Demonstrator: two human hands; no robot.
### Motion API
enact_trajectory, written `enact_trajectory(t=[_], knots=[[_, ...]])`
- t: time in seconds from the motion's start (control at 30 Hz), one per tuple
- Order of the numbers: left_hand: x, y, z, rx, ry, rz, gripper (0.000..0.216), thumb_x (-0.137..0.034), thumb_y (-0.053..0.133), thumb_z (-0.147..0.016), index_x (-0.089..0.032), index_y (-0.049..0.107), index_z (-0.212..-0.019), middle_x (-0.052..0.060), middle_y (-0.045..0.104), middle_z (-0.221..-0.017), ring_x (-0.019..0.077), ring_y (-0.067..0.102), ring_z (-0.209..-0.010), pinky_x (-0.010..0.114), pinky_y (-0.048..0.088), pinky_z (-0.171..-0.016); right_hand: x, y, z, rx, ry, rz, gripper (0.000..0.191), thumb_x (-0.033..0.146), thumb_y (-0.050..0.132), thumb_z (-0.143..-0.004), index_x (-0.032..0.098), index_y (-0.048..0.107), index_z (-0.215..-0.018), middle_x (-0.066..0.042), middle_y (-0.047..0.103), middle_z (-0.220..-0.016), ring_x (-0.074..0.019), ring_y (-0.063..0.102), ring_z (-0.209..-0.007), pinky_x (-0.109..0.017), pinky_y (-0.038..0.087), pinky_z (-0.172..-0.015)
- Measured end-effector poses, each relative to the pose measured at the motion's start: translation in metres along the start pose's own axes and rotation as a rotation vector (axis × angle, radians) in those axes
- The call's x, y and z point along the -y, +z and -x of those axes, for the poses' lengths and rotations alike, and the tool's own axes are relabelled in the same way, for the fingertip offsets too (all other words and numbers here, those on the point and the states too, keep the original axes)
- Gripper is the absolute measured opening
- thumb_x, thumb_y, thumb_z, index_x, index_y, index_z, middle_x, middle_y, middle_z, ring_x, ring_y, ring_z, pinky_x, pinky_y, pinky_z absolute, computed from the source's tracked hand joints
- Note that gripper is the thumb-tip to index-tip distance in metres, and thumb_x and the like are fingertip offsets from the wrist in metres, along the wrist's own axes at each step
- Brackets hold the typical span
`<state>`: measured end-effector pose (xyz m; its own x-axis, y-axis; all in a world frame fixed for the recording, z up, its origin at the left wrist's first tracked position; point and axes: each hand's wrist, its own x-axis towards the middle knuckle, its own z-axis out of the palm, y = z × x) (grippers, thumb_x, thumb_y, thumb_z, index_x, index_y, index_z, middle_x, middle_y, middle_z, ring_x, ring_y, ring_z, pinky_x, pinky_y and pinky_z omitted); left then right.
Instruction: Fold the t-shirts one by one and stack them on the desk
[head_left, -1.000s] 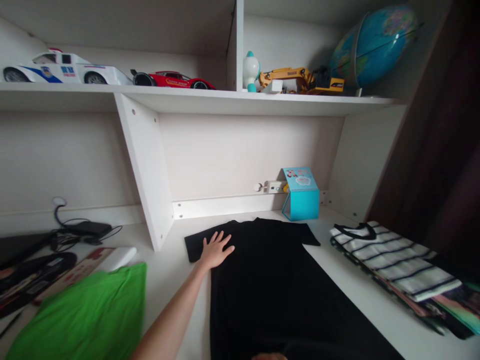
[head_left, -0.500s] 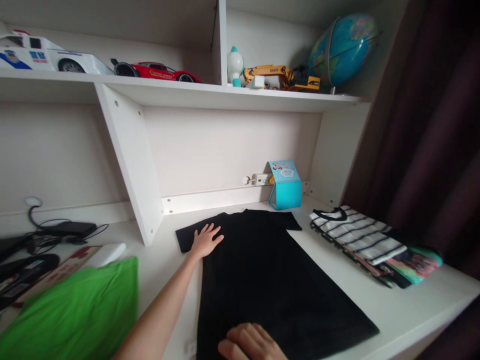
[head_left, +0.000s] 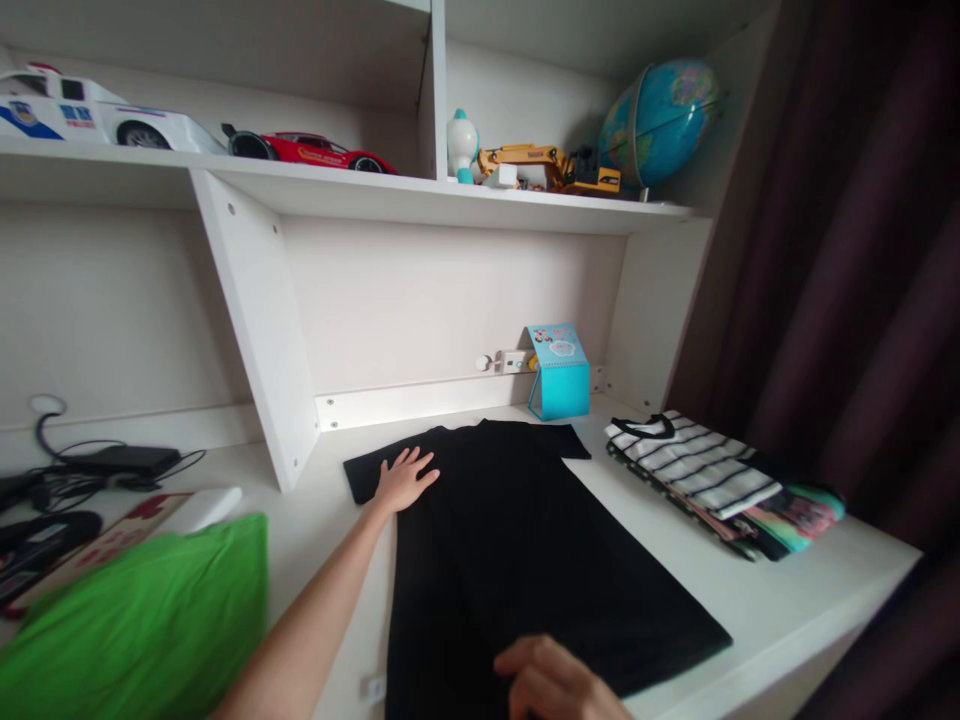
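Note:
A black short-sleeved T-shirt (head_left: 510, 530) lies spread on the white desk, its neck toward the back and its hem toward the front right. My left hand (head_left: 403, 482) rests flat on it near the left sleeve, fingers spread. Over the lower part of the shirt is my right hand (head_left: 559, 680), slightly blurred, with bent fingers and a gap below the index finger. Nothing shows in its grasp, and the frame's bottom edge cuts off part of it.
Folded clothes (head_left: 705, 470) with a striped top are stacked at the right. Green cloth (head_left: 150, 610) lies left, before cables and a black adapter (head_left: 124, 460). A blue desk calendar (head_left: 561, 385) stands behind the shirt. Overhead, a shelf (head_left: 375, 205) holds toy vehicles and a globe (head_left: 664, 125).
My right hand has moved a little rightward over the shirt, and its fingers have loosened from a tighter curl. My left hand stays on the shirt. The camera view has shifted slightly.

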<state>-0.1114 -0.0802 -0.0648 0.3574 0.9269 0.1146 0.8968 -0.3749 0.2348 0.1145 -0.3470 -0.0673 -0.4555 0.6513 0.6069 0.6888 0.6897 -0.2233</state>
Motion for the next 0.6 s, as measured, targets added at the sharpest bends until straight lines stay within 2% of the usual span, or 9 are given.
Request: enact_trajectory(t=[0.03,0.13,0.2,0.27,0.33,0.4,0.47,0.53,0.6], knots=[[0.0,0.0,0.0,0.002,0.001,-0.002,0.062,-0.065,0.021,-0.083,-0.033,0.035,-0.133,0.004,0.023,-0.146,0.0285,0.013,-0.134,0.06,0.012,-0.1,-0.012,-0.013,0.006,0.057,0.096,0.046,0.022,0.032,0.04,-0.089,0.025,0.061,-0.092,-0.004,0.064,-0.106,-0.0147,0.06,-0.098,-0.022,0.05,-0.08],[-0.001,0.0,0.001,-0.001,-0.002,-0.008,0.062,-0.066,0.019,-0.083,-0.033,0.034,-0.134,0.004,0.023,-0.145,0.0281,0.014,-0.134,0.06,0.012,-0.1,-0.046,-0.043,0.022,0.162,0.437,0.265,0.047,0.045,0.047,-0.083,0.021,0.05,-0.123,-0.012,0.047,-0.13,-0.0296,0.043,-0.12,-0.044,0.044,-0.091],[-0.001,0.002,0.0,-0.009,-0.006,-0.014,0.062,-0.066,0.019,-0.083,-0.033,0.035,-0.133,0.004,0.024,-0.145,0.0283,0.014,-0.134,0.06,0.012,-0.1,-0.055,-0.052,0.018,0.252,0.551,0.276,0.047,0.044,0.048,-0.081,0.02,0.052,-0.122,-0.012,0.05,-0.128,-0.0315,0.045,-0.118,-0.046,0.044,-0.09],[-0.001,0.004,-0.001,-0.02,-0.01,-0.018,0.061,-0.065,0.019,-0.083,-0.034,0.036,-0.133,0.004,0.025,-0.145,0.0284,0.014,-0.134,0.06,0.012,-0.101,-0.051,-0.052,-0.007,0.299,0.56,0.173,0.033,0.037,0.045,-0.084,0.022,0.062,-0.108,-0.009,0.062,-0.112,-0.0263,0.057,-0.105,-0.038,0.047,-0.085],[-0.001,0.005,-0.002,-0.044,-0.015,-0.021,0.06,-0.064,0.021,-0.083,-0.033,0.038,-0.132,0.004,0.027,-0.144,0.0284,0.015,-0.134,0.06,0.012,-0.101,-0.04,-0.038,-0.051,0.278,0.492,0.008,0.025,0.028,0.041,-0.086,0.023,0.065,-0.091,-0.003,0.068,-0.088,-0.0182,0.063,-0.084,-0.028,0.048,-0.075],[0.001,0.007,-0.002,-0.071,-0.013,-0.02,0.057,-0.061,0.024,-0.084,-0.031,0.039,-0.131,0.005,0.029,-0.143,0.0286,0.017,-0.133,0.06,0.013,-0.1,-0.03,-0.011,-0.104,0.234,0.369,-0.149,0.017,0.024,0.048,-0.082,0.023,0.065,-0.086,-0.001,0.067,-0.084,-0.0146,0.062,-0.08,-0.022,0.046,-0.072],[0.004,0.007,0.0,-0.087,0.015,-0.004,0.053,-0.055,0.029,-0.085,-0.03,0.04,-0.131,0.005,0.031,-0.143,0.0287,0.018,-0.133,0.06,0.013,-0.1,-0.024,0.025,-0.153,0.192,0.327,-0.204,0.014,0.02,0.055,-0.075,0.02,0.065,-0.086,-0.002,0.066,-0.086,-0.0139,0.061,-0.08,-0.021,0.045,-0.072],[0.007,0.007,0.004,-0.105,0.048,0.038,0.048,-0.049,0.033,-0.086,-0.031,0.04,-0.131,0.004,0.031,-0.143,0.0282,0.018,-0.133,0.059,0.011,-0.102,-0.02,0.061,-0.187,0.129,0.352,-0.182,0.018,0.016,0.054,-0.074,0.014,0.063,-0.09,-0.008,0.064,-0.095,-0.0187,0.059,-0.089,-0.027,0.044,-0.08],[0.008,0.006,0.011,-0.135,0.071,0.091,0.046,-0.044,0.037,-0.086,-0.031,0.042,-0.129,0.001,0.032,-0.142,0.0274,0.018,-0.133,0.054,0.009,-0.105,-0.015,0.088,-0.204,0.062,0.391,-0.143,0.022,0.014,0.049,-0.076,0.008,0.061,-0.093,-0.016,0.06,-0.103,-0.0256,0.055,-0.099,-0.039,0.04,-0.088]])
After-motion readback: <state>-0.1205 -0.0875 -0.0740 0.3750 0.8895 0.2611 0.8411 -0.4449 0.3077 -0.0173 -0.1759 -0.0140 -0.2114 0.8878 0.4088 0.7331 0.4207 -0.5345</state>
